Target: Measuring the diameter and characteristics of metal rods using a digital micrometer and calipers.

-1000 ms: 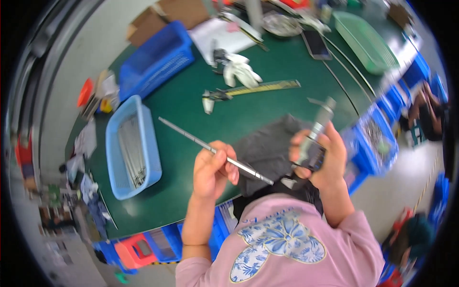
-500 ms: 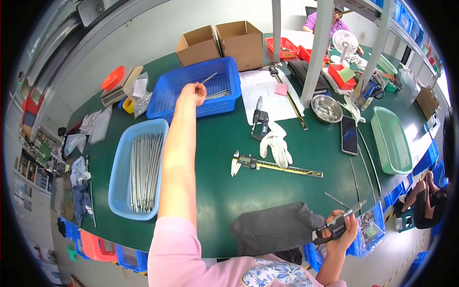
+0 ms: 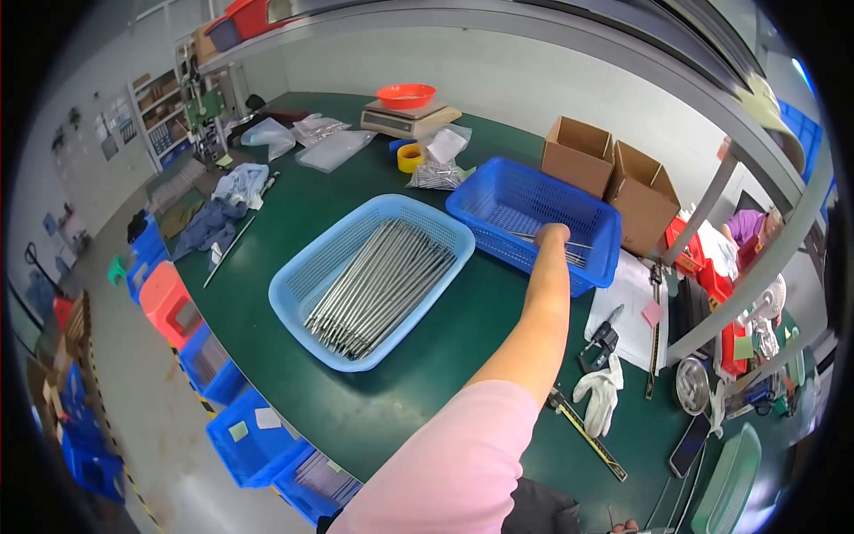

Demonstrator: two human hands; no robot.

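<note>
Thin metal rods [image 3: 577, 259]: in dark blue basket [image 3: 516, 198], beneath and beside left hand [image 3: 553, 233] | left hand: fingers hidden, can't tell if gripping | right hand [image 3: 625, 526]: cut by lower edge, grip unclear | light blue basket [image 3: 298, 327]: left of left hand

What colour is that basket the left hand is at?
The basket at the left hand is deep blue, best seen in the head view.
</note>
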